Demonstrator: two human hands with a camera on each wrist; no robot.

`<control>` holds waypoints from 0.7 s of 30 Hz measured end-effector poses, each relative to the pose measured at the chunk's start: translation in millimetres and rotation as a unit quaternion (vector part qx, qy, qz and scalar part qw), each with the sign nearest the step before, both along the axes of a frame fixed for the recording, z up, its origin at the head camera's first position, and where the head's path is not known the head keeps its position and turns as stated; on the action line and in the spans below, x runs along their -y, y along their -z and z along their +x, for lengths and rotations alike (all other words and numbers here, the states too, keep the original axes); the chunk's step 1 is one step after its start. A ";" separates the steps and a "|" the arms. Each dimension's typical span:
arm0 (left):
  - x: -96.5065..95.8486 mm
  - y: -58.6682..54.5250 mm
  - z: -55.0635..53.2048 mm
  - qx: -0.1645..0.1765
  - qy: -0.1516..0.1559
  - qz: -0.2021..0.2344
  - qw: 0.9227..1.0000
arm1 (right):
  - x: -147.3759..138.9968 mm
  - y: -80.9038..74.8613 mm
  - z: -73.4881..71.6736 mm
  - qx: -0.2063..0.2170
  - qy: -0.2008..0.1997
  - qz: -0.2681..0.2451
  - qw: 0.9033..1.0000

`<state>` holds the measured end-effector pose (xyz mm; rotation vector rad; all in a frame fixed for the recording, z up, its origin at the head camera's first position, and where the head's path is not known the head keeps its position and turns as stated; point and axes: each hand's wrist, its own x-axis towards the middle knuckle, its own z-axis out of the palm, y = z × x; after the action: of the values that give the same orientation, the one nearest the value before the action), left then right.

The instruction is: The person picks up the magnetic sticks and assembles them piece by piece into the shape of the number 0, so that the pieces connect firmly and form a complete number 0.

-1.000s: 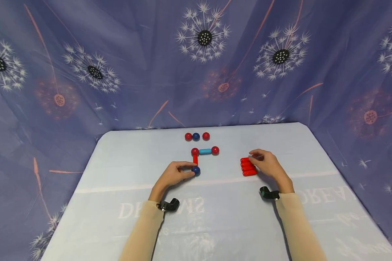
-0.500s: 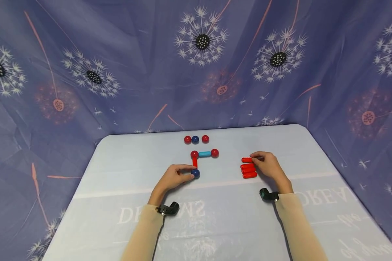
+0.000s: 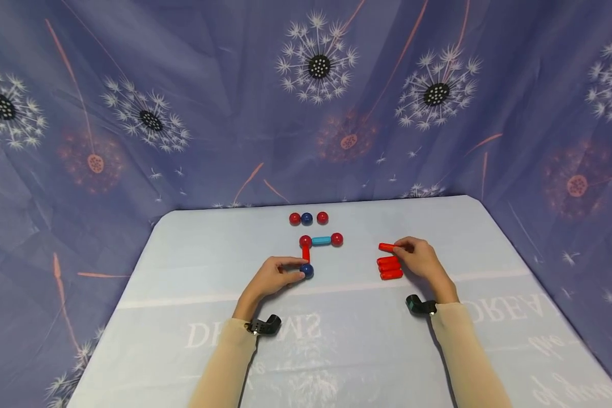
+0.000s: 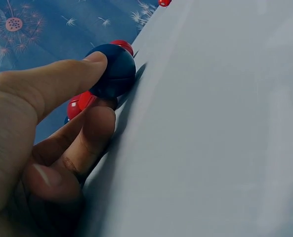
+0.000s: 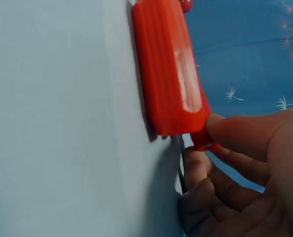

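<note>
Left hand [image 3: 272,275] pinches the near blue ball [image 3: 308,270]; right hand [image 3: 420,259] pinches one red rod [image 3: 386,247] by its end, well right of that ball. Rod probably light, stiff, smooth: grip opposite sides firmly

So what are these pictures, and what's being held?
No robot here, just a person. The wide picture comes from a camera on the head; the close ones from a black camera on each wrist. On the table, the left hand pinches a blue ball at one end of a red stick, which leads to a red ball, a light-blue stick and another red ball. Three loose balls lie beyond. The right hand pinches another red stick near three other sticks.
</note>
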<state>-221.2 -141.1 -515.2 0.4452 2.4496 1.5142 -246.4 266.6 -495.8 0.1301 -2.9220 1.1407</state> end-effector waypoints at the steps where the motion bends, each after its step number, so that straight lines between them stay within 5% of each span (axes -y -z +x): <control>1: -0.9 0.1 -0.6 0.000 0.000 0.001 1.000 | -1.1 -1.0 -0.1 -0.002 0.002 -0.002 1.000; 21: -2.0 1.7 -0.7 -0.009 0.000 0.002 1.000 | 17.6 -17.6 9.7 -0.001 -0.012 -0.068 0.998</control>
<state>-221.9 -139.1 -516.9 0.4614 2.4604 1.5227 -236.7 249.0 -478.2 0.1649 -2.8373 1.3357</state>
